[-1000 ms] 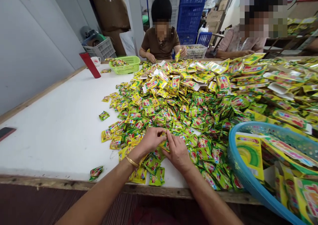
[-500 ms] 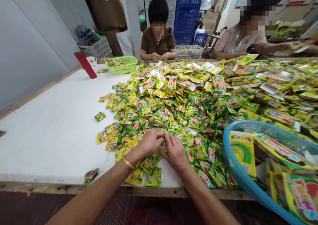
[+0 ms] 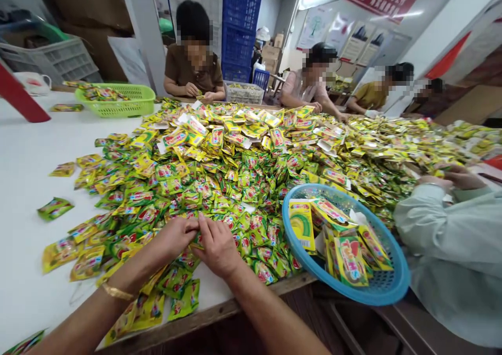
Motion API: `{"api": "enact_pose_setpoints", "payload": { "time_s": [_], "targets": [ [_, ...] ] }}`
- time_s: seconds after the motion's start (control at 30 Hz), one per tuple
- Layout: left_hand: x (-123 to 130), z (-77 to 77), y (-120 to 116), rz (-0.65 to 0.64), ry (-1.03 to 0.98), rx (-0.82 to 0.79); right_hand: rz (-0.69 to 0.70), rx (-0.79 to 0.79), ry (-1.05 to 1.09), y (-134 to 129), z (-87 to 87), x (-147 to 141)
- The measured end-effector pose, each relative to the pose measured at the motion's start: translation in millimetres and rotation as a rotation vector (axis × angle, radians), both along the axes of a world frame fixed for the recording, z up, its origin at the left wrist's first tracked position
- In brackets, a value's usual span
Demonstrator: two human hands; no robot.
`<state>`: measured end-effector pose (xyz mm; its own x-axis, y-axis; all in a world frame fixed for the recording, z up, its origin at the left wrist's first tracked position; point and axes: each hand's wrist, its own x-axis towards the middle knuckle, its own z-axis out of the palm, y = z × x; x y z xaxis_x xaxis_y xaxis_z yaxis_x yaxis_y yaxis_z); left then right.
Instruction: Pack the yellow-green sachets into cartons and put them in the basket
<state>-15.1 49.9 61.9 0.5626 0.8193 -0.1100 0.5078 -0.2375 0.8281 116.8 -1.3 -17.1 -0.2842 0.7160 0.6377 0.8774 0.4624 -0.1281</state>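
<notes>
My left hand point(image 3: 176, 241) and my right hand point(image 3: 218, 246) meet at the fingertips, low over a heap of small candy packets point(image 3: 168, 186). Both are closed in a pinch on a small green candy packet point(image 3: 199, 239); the fingers cover most of it. The packets around are shiny, green or yellow, with red and pink print. A few larger green ones point(image 3: 184, 300) lie below my wrists near the table edge. To the right of my hands, a blue plastic basket point(image 3: 288, 224) holds several flat yellow-green cartons point(image 3: 350, 261).
Flat yellow cartons point(image 3: 231, 125) are piled behind the packets. A green basket point(image 3: 129, 106) stands at the back left, near a red object point(image 3: 23, 96) and a white mug point(image 3: 33, 83). Co-workers sit across the table; a person's pale sleeve point(image 3: 447, 240) is close on the right.
The view has swung to the right, bringing the whole blue basket and more co-workers into sight. My hands keep the same pinch, fingertips together.
</notes>
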Motion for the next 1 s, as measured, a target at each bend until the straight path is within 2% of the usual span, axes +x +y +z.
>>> {"api": "enact_pose_setpoints", "payload": {
  "time_s": [0.13,0.27,0.37,0.43,0.5,0.57,0.63,0.73,0.8,0.87,0.93,1.0],
  "targets": [
    [-12.5,9.5,-10.1,0.126,0.025,0.100,-0.010,0.021,0.038,1.3,0.8,0.7],
    [-8.0,7.3,-16.6,0.030,-0.053,-0.053,-0.003,0.028,0.022,0.6,1.9,0.4],
    [3.6,12.5,-23.8,0.036,-0.120,-0.148,-0.024,0.089,0.001,-4.3,10.6,-1.3],
    [6.7,25.9,-30.9,0.020,-0.176,-0.216,-0.071,0.092,-0.030,-10.2,26.6,0.1],
    [3.1,44.5,-37.3,0.051,-0.259,-0.255,-0.149,0.086,-0.068,-17.7,53.1,9.7],
    [-4.7,61.4,-40.3,0.161,-0.372,-0.239,-0.253,0.100,-0.079,-26.4,87.5,34.4],
    [-11.9,69.4,-39.1,0.283,-0.484,-0.201,-0.377,0.100,-0.049,-35.2,122.2,78.7],
    [-15.1,58.9,-30.4,0.385,-0.544,-0.204,-0.607,-0.040,-0.050,-44.9,156.2,172.3],
    [-12.2,40.8,-21.4,0.388,-0.515,-0.249,-0.766,-0.230,-0.133,-47.9,163.1,234.6],
    [-7.2,20.6,-10.8,0.346,-0.476,-0.293,-0.758,-0.532,-0.131,-48.7,163.6,280.0],
    [-1.3,3.3,0.8,0.303,-0.434,-0.304,-0.671,-0.703,-0.112,-44.0,165.6,300.1],
    [5.6,-9.6,12.9,0.303,-0.370,-0.237,-0.592,-0.720,-0.110,-27.0,173.2,295.8]
  ]
}}
